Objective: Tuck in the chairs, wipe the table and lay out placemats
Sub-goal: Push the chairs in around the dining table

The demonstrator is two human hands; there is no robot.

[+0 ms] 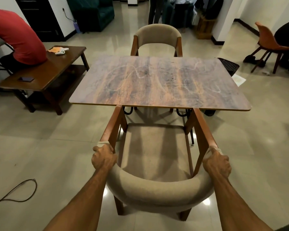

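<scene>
Here, with the left hand [103,157] and right hand [218,161] each gripping the beige-cushioned wooden armchair [157,185], push evenly so both armrests clear the wood-grain rectangular tabletop [158,80].

Near chair [157,147]: beige seat and curved backrest, wooden arms; arm tips at the near edge of the surface [157,80], seat mostly outside it.
Left hand [103,158]: grips the chair's left arm beside the backrest.
Right hand [217,162]: grips the right arm likewise.
Surface: wood-grain, faint pale streaks.
Far chair [157,35]: at the opposite edge.
Low bench [57,69], left: carries a phone [25,79] and a seated person [18,35] in red.
</scene>
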